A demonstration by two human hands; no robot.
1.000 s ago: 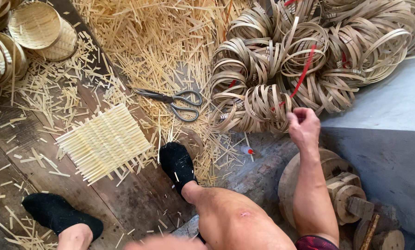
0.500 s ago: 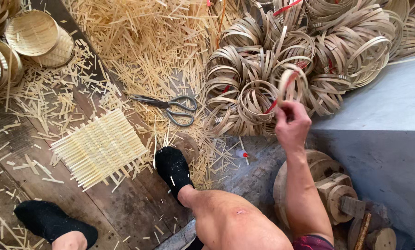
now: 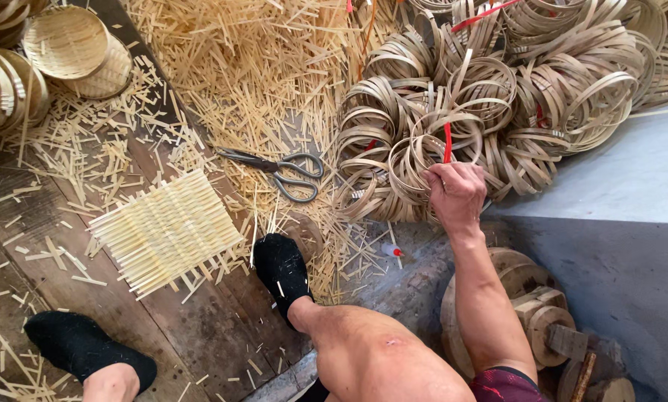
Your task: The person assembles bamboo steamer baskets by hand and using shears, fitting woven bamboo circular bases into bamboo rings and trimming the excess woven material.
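Bamboo hoops (image 3: 431,160) bundled on a red tie (image 3: 447,141), at the near edge of the hoop pile (image 3: 557,82) by the grey ledge (image 3: 632,179), gripped by the clenched right hand (image 3: 457,195); pulling straight toward the body should limit snagging; left hand unseen.

Bare right forearm and hand (image 3: 457,195) at centre right of the frame, no sleeve, watch or ring showing. Bare knee and shin at bottom centre. Black low-cut socks: one (image 3: 282,272) at lower centre, flecked with pale splinters, another (image 3: 81,350) at lower left. Dark red patterned shorts hem (image 3: 507,385) at bottom right.
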